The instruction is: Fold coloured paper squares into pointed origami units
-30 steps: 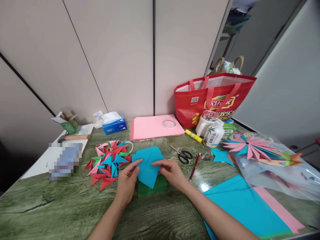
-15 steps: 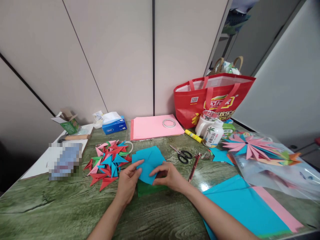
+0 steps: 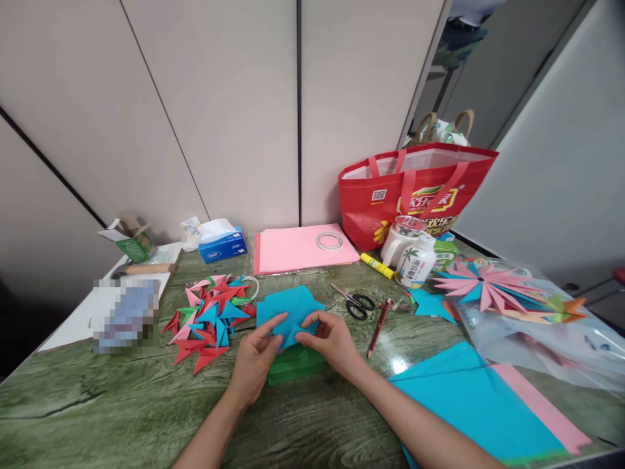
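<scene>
A small blue paper (image 3: 290, 331) is pinched between my two hands, above more blue squares (image 3: 273, 303) and a stack of green paper (image 3: 295, 365). My left hand (image 3: 257, 352) grips its lower left edge with thumb and index finger. On the right side, my right hand (image 3: 328, 339) has its thumb and fingers closed on the same sheet. Folded red, blue, pink and green paper pieces (image 3: 215, 319) lie heaped left of my left hand.
Black-handled scissors (image 3: 359, 305), a red pen (image 3: 378, 332) and a yellow glue stick (image 3: 377, 266) lie right of the paper. Large blue sheets (image 3: 473, 397) are beside my right forearm. Behind stand a red bag (image 3: 361, 208), a white bottle (image 3: 415, 262) and a tissue box (image 3: 222, 247).
The held blue paper's lower corner has risen, showing more of the green stack. My right hand's fingers have shifted up along its right side.
</scene>
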Motion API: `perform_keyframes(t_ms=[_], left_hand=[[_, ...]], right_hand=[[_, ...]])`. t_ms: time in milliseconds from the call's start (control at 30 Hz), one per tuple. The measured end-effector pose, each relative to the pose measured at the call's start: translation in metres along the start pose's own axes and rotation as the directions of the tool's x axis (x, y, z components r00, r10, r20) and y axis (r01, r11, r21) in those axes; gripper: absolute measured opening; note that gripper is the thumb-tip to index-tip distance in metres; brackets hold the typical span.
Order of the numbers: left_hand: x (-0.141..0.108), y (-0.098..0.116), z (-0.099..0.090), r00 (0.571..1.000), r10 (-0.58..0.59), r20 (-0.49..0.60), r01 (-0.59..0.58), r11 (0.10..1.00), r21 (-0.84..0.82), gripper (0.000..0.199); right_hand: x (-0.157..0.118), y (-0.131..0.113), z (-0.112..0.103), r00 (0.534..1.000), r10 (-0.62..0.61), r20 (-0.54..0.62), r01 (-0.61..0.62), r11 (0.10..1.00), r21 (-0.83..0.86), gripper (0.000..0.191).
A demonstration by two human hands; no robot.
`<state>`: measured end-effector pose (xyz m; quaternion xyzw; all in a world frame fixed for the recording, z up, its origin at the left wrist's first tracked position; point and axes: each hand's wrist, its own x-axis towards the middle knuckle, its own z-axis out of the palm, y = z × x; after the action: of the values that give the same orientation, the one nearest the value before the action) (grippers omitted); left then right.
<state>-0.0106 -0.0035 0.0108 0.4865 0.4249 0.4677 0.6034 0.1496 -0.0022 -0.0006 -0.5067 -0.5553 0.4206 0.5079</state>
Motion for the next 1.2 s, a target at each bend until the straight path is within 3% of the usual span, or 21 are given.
perform_keyframes(t_ms=[333,733,1200], left_hand=[[-0.002,0.002,0.004,1.000,-0.022,0.018,0.022,1.000,-0.017,0.050],[-0.003,0.001,0.009,0.997,0.005,-0.082,0.000,0.998,0.055,0.047],[-0.002,-0.008,0.006,0.998,0.002,-0.060,-0.001,1.000,0.011,0.052]], right_hand=[[-0.001,-0.006,-0.001,0.999,0.047,-0.003,-0.047,0.998,0.028,0.021],[-0.001,-0.003,0.001,0.998,0.052,-0.026,-0.050,0.997,0.060,0.019],[-0.002,-0.001,0.001,0.997,-0.061,-0.042,0.059,0.996,-0.060,0.015]])
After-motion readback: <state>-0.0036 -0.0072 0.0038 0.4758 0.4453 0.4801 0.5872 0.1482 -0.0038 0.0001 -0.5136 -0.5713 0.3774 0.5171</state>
